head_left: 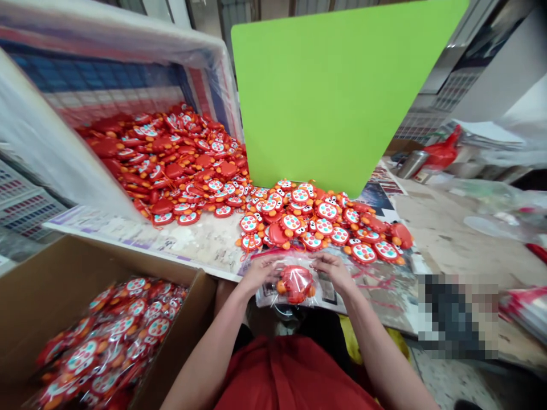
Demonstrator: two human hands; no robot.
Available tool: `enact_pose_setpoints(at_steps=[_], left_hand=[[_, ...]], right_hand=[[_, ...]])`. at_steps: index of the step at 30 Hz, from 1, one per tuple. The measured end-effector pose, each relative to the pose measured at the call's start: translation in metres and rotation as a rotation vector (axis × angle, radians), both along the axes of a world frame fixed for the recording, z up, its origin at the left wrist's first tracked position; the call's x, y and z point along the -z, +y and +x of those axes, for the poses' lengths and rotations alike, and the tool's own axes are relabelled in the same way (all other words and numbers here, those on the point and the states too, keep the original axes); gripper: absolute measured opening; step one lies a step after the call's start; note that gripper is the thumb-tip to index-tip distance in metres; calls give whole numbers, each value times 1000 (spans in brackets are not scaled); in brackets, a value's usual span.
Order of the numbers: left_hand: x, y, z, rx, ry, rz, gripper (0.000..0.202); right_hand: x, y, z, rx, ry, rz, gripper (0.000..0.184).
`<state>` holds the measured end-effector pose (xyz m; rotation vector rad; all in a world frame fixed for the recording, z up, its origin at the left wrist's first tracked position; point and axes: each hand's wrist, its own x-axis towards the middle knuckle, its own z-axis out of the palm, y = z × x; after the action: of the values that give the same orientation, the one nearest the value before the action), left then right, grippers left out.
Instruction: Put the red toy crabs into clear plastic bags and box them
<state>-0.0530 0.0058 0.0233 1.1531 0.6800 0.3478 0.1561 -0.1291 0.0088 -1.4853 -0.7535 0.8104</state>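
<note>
A clear zip bag (265, 296) with a reddish top edge lies at the table's front edge. Inside it is one red and orange crab-like toy (296, 282), its plain red back facing up. My left hand (262, 270) grips the bag's upper left corner between thumb and fingers. At the upper right corner my right hand (335, 269) pinches the same edge. Just beyond the bag lies a heap of loose matching toys (292, 222), many with white faces and coloured dots upward.
A plastic-lined crate (226, 74) tipped on its side spills more toys at left. Behind the heap stands a green board (333, 97). An open cardboard box (188, 296) at lower left holds bagged toys (123, 326). A metal cup (412, 165) and red bag (444, 152) sit at right.
</note>
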Motion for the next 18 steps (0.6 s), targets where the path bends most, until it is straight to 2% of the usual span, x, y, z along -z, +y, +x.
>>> enact_pose_setpoints(at_steps=[3,7,13,16,18], left_hand=[[-4,-2,0,28,-59,-17,28],[-12,-4,-4,55,-165,-11,26],[-29,-6,-3,-44,-68,138,31],[-44,3,-26,-155,-12,236,42],[-59,10,-63,-298,75,446,46]], right_hand=[[-1,-6,5,8,18,0,11],[-5,-8,4,-25,-7,17,21],[-8,7,-12,5,-178,157,25],[-2,22,-10,4,-237,172,23],[1,34,-3,50,-364,157,24]])
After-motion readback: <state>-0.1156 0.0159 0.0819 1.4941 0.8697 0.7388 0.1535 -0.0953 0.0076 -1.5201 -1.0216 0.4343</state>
